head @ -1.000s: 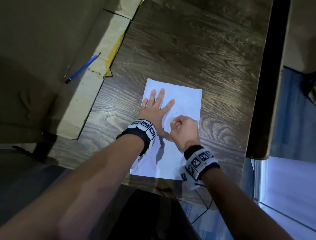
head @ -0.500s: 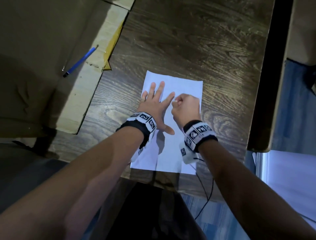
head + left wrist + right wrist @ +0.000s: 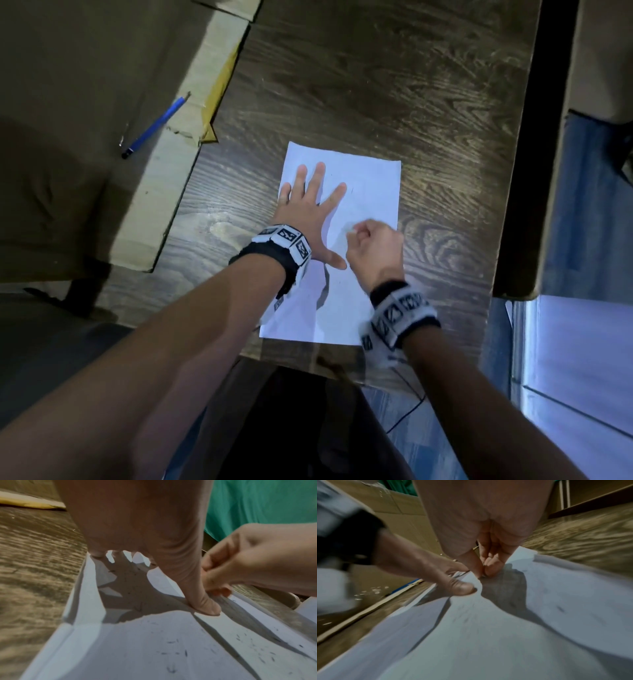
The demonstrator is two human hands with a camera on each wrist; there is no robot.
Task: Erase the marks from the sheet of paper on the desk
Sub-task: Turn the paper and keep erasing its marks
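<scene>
The right hand (image 3: 375, 251) is bunched into a tight pinch, thumb and fingertips (image 3: 489, 566) pressed together and down against the sheet of paper (image 3: 370, 192); something small and pale seems to sit in that pinch in the head view, most likely an eraser, but it is too hidden and blurred to be sure. Just beside it, the left hand (image 3: 308, 212) lies flat with its fingers spread straight, palm pressing the sheet, thumb (image 3: 204, 605) stretched out until it nearly meets the right hand. The sheet lies on the wooden desk (image 3: 394, 85), its near edge close to the desk's near edge. Dark crumbs and short pencil strokes are scattered over the sheet's near half in the left wrist view, so marks remain and the rubbing is, by my judgement, only partly done. The right hand works near the sheet's right edge, away from the left palm, so a hard stroke toward that edge could buckle or crease the unpinned paper, or tear it. Strokes running toward the left thumb could bump it and shift the sheet. Loose crumbs could smear if dragged under the hand. Left of the sheet, a blue pencil (image 3: 154, 125) lies on flattened cardboard (image 3: 164, 171), well apart.
</scene>
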